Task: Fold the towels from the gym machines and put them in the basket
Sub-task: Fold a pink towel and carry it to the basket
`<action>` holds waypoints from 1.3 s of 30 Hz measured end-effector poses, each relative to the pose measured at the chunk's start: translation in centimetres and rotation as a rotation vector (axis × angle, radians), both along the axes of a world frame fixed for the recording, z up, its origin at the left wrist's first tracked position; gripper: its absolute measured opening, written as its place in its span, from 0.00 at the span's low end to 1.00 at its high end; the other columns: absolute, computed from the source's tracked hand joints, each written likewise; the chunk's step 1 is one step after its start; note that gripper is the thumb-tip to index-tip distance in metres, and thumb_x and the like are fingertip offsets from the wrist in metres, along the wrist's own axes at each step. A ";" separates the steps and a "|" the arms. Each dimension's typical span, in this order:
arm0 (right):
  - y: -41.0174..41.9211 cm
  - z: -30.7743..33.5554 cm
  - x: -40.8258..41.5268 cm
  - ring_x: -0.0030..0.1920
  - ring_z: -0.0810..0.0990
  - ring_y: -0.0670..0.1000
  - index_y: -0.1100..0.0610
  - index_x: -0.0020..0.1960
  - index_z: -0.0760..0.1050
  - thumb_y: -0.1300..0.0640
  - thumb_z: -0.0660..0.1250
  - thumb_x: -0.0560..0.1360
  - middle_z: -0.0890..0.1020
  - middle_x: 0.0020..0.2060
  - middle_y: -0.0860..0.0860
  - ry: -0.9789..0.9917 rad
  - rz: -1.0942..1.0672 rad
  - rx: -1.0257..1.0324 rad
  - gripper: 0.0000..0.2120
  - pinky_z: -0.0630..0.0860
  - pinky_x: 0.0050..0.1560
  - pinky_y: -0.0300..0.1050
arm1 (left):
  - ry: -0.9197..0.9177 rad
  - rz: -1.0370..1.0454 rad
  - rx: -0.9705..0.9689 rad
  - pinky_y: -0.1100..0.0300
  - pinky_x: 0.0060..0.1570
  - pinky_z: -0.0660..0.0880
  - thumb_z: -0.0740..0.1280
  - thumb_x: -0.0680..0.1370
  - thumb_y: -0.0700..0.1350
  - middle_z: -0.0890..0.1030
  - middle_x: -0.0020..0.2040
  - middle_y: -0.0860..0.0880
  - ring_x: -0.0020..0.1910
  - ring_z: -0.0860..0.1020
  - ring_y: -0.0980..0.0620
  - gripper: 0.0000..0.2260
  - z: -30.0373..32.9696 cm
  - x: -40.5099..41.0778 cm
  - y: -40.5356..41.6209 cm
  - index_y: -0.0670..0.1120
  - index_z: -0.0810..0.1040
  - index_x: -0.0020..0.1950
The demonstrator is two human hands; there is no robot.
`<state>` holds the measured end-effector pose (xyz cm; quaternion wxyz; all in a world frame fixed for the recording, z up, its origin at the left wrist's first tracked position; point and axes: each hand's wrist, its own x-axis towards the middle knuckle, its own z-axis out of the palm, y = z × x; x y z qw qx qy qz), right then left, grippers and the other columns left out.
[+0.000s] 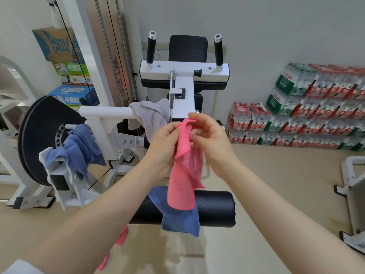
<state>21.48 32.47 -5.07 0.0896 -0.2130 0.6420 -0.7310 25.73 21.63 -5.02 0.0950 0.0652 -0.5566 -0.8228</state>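
A pink towel (182, 175) hangs in front of me, bunched at its top. My left hand (162, 143) grips the top from the left and my right hand (207, 139) pinches it from the right. Behind it a dark blue towel (179, 218) drapes over the black padded roller (215, 208) of the gym machine. A grey towel (150, 115) lies over the white bar, and a lighter blue towel (79, 147) hangs on the bracket at the left. No basket is in view.
The white gym machine (183, 76) with two black handles stands straight ahead. Cardboard boxes (65, 56) are stacked at the back left. Packs of bottled water (316, 107) line the right wall. Something pink (121, 237) shows below my left forearm. Another machine's frame (353, 186) is at the right edge.
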 end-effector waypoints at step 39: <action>-0.7 -0.7 -1.4 0.35 0.74 0.41 0.46 0.35 0.76 0.56 0.71 0.72 0.78 0.31 0.41 0.282 0.029 0.358 0.09 0.72 0.42 0.40 | -0.113 -0.042 -0.100 0.56 0.48 0.73 0.62 0.78 0.42 0.80 0.51 0.39 0.48 0.77 0.46 0.09 -2.8 0.0 -2.5 0.42 0.80 0.54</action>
